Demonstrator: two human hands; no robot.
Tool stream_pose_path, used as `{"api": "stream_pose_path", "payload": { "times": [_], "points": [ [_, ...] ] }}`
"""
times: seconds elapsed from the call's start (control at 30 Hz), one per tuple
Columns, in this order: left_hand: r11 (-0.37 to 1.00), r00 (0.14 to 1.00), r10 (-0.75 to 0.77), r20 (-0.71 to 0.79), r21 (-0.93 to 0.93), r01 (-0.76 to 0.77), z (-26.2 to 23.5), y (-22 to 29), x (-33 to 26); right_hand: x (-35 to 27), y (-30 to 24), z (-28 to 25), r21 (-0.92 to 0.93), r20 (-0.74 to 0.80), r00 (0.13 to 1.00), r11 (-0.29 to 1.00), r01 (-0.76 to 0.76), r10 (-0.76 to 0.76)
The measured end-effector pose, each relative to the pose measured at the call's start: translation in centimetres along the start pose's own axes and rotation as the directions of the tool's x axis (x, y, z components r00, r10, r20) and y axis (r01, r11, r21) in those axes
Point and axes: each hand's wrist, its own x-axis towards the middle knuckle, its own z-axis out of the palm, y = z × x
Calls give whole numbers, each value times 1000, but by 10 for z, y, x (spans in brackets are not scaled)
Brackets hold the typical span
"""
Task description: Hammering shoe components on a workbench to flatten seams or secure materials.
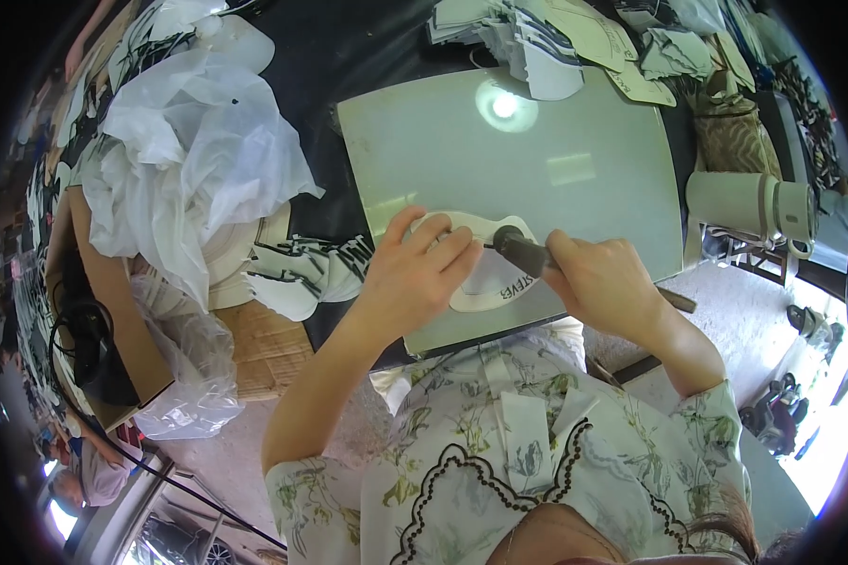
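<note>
"Hands first, please! What can you see from so far away?"

"I see both of them over the near part of a big pale board point(509, 155). The right hand point(601, 282) is wrapped tight around a hammer point(523, 252), and the wooden end pokes out past the board's right side."

"And the left hand point(415, 268)?"

"Its bent fingers come down on a flat white piece point(488, 281). I can't tell if they pinch it or just press on it."

"So where is the white piece?"

"It lies on the board, close to the near edge, between the two hands. The hammer's dark head is over its far right part. I can't tell if they touch."

"What is around the board?"

"I see a stack of cut pieces point(546, 68) lying over its far edge. To the left of it, more cut shapes point(311, 273) sit close by, then a big crumpled plastic bag point(188, 160) and a brown box point(118, 282). On the right, just past it, I see a pale bottle point(740, 202) lying sideways."
</note>
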Motion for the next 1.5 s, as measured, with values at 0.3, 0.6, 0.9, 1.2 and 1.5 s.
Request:
{"api": "stream_pose_path", "payload": {
  "times": [0.3,0.6,0.9,1.2,1.5],
  "points": [
    [999,999,-37,25,-18,37,-1,2,0,2,-6,5,-38,105,994,999,-34,37],
    [992,994,-101,-33,71,103,4,12,-8,1,-1,10,-46,47,999,999,7,-5],
    [987,991,-129,-27,96,131,0,15,-11,9,-7,10,-5,-63,996,998,66,-67],
    [931,958,-286,13,240,275,6,48,-22,8,-4,19,-40,5,1000,999,18,-18],
    [915,949,-309,60,289,280,4,51,-23,17,-12,7,-59,44,998,997,44,-42]
  ]
}}
